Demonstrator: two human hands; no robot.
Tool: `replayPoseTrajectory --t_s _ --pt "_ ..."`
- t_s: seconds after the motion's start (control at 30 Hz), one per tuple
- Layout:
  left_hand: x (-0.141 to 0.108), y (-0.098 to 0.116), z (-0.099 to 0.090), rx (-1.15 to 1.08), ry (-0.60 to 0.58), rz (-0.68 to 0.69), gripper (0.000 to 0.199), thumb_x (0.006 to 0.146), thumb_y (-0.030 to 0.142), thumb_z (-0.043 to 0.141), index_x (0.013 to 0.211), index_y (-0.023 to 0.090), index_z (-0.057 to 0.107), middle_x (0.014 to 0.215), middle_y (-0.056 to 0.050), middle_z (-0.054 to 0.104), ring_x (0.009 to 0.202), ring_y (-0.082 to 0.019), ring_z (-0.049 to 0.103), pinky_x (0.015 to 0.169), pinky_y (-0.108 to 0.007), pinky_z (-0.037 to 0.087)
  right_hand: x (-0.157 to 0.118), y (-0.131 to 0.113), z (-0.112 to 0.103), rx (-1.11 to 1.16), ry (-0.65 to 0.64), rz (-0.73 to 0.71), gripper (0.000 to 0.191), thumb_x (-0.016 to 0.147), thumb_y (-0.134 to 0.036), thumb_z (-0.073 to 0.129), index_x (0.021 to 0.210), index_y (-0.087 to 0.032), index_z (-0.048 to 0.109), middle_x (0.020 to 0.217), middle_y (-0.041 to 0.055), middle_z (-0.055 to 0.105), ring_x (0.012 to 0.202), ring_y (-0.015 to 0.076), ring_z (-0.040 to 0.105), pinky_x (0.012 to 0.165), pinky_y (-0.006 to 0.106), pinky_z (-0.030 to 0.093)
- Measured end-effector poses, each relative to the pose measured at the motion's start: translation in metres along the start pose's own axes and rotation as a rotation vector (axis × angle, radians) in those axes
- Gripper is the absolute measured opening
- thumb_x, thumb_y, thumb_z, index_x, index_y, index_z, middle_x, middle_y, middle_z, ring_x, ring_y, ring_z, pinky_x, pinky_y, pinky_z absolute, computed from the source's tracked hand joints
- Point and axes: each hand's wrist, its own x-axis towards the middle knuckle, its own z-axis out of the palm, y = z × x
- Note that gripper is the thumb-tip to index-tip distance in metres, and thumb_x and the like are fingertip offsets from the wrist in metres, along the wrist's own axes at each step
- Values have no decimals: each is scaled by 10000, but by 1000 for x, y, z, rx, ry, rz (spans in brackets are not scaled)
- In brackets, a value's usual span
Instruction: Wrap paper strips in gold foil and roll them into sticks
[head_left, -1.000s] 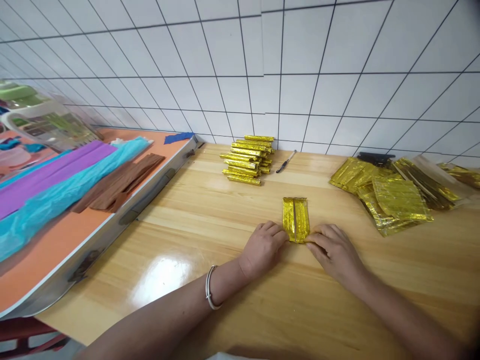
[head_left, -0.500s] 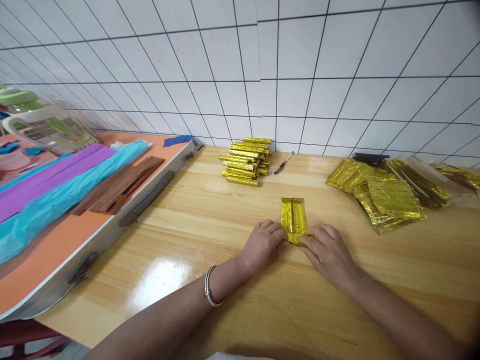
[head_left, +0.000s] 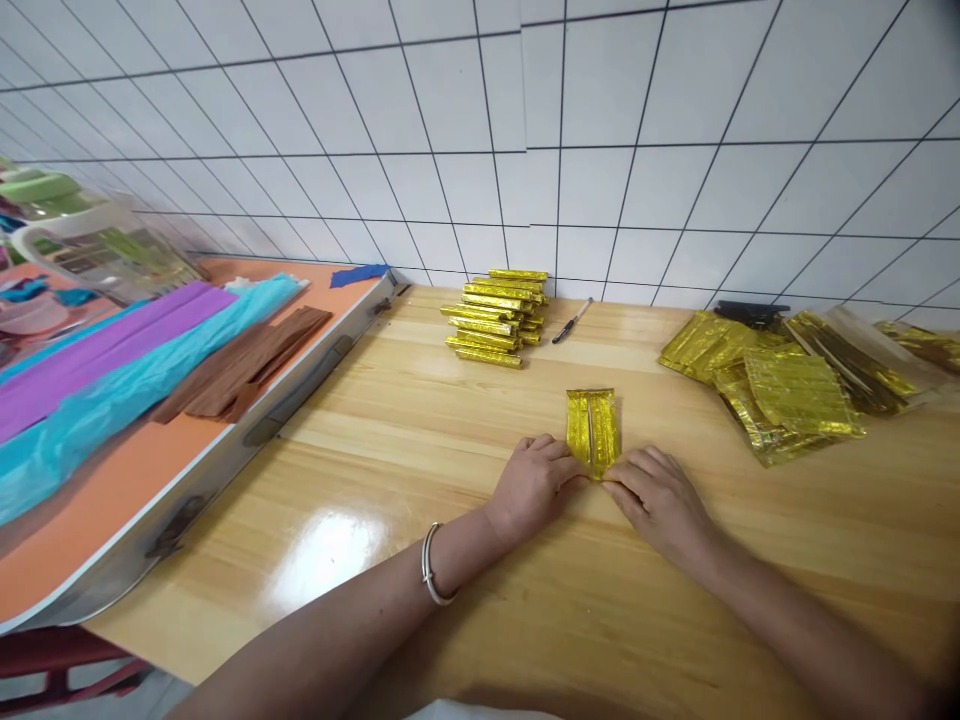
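A folded sheet of gold foil paper (head_left: pixel 604 425) lies on the wooden table in front of me, its two side flaps meeting at a seam down the middle. My left hand (head_left: pixel 534 483) pinches the near left corner, fingers curled. On the near right corner, my right hand (head_left: pixel 658 500) has its thumb and fingers closed on the edge. The fingertips of both hands almost meet along the near edge and hide part of it. A pile of rolled gold paper tubes (head_left: pixel 499 318) sits beyond, by the wall.
A black pen (head_left: pixel 572 321) lies right of the tubes. Loose gold paper sheets (head_left: pixel 806 390) spread at the right, near a black object (head_left: pixel 752 313). At left, an orange-topped table (head_left: pixel 127 490) holds purple, turquoise and brown crepe paper (head_left: pixel 247 365). A tiled wall (head_left: pixel 450 110) stands behind.
Both hands have brought the paper's near edge slightly upward, and their fingertips have come closer together. The paper looks shorter at its near end. The view has shifted slightly.
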Motion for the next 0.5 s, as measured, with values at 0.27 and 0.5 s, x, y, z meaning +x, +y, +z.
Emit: replayPoseTrajectory --t_s 0.27,0.5 --pt "7 0 -2 -87 -34 -69 137 866 264 502 826 223 626 806 4 638 819 -146 556 764 -261 363 2 6 3 64 -26 86 162 869 -284 459 821 -210 595 783 38 584 791 194 486 719 335 364" --pt "8 4 -3 -7 -31 -116 138 858 261 496 840 208 623 812 -19 643 829 -162 565 766 -271 375 3 11 6 77 -17 93 180 876 -285 446 823 -210 600 776 32 607 778 185 510 713 320 367"
